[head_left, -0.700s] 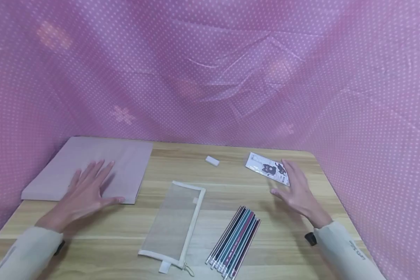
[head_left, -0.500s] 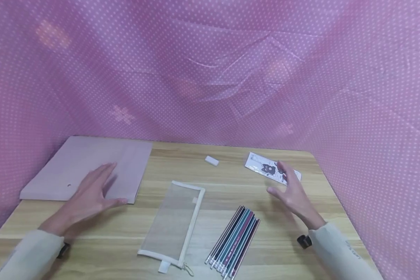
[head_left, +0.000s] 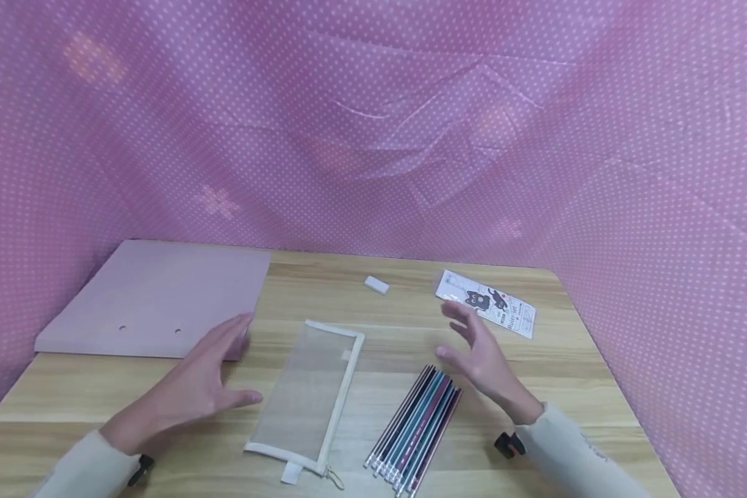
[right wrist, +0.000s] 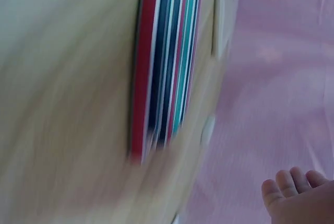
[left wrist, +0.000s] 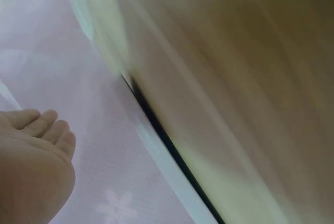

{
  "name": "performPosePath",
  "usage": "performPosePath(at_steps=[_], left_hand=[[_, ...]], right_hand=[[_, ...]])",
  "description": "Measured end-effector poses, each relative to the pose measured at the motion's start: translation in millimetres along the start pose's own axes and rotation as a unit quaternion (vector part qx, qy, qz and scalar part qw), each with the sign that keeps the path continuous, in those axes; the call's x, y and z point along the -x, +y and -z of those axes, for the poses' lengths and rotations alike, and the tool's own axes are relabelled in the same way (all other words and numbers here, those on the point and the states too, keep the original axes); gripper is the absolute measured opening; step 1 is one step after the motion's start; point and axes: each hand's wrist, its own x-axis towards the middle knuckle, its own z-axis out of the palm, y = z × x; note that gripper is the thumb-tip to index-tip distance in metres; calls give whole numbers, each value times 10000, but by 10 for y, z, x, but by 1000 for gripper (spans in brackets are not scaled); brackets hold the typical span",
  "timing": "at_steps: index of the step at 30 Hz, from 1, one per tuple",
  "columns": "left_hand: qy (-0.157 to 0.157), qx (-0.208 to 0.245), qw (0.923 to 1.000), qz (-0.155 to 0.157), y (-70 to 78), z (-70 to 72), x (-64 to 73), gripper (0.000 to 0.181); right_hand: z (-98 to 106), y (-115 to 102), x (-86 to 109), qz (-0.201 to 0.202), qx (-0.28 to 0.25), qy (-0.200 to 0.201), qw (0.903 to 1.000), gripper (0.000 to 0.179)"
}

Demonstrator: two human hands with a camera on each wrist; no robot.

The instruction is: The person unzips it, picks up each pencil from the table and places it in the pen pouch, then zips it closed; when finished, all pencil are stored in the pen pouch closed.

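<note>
My left hand (head_left: 193,387) hovers with spread, relaxed fingers between the pink folder (head_left: 162,290) and the mesh zip pouch (head_left: 311,394); nothing is in it. My right hand (head_left: 482,353), likewise holding nothing, hangs just right of the far ends of the pencils (head_left: 413,432), its fingers loosely bent. The pencils lie side by side in a bundle, eraser ends toward me. Flat on the table, the pouch has its zipper along the right side. In the right wrist view the pencils (right wrist: 167,57) appear blurred beside the fingers of my right hand (right wrist: 302,198).
A white eraser (head_left: 376,284) lies toward the back of the wooden table (head_left: 324,294). Right of it is a packaged ruler set (head_left: 488,304) with cat drawings. Pink dotted cloth (head_left: 373,138) hangs around the back and both sides.
My left hand has come off the folder and moved right, toward the pouch. My right hand has drawn away from the ruler set, leftward and nearer the pencils.
</note>
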Motion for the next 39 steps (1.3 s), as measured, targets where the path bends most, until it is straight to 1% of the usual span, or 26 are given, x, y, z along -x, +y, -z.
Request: performPosePath(at_steps=[6, 10, 13, 15, 19, 22, 24, 27, 32, 36, 39], left_hand=[[-271, -82, 9996, -75, 237, -168, 87, 130], [-395, -235, 9988, -185, 370, -268, 141, 128], [-530, -436, 9972, -280, 465, -329, 173, 125], [-611, -599, 9956, -387, 522, -366, 191, 123], [-681, -859, 9912, -741, 618, -437, 224, 117], [-707, -905, 9888, -953, 668, -483, 240, 113], [-745, -892, 9882, -993, 690, -505, 250, 110], [-825, -857, 9878, -1008, 712, -527, 262, 106], [-950, -953, 9853, -1054, 732, -565, 263, 101], [-953, -1043, 9833, -1151, 724, -603, 247, 94], [-888, -1067, 9812, -1341, 710, -617, 235, 87]], right_hand=[[-327, -226, 20, -155, 193, -532, 9983, 79], [-519, -365, 39, -182, 173, -863, 9959, 77], [-657, -438, 58, -223, 77, -1120, 9934, 75], [-744, -472, 79, -304, 150, -1281, 9912, 74], [-902, -512, 121, -485, 438, -1567, 9855, 71], [-992, -527, 151, -657, 601, -1821, 9792, 64], [-1042, -528, 167, -769, 627, -2025, 9742, 56], [-1104, -531, 183, -778, 737, -2326, 9667, 48], [-1192, -565, 210, -479, 1205, -2778, 9518, 39], [-1258, -599, 240, -279, 1603, -3071, 9377, 38], [-1299, -603, 255, -190, 1783, -3294, 9270, 38]])
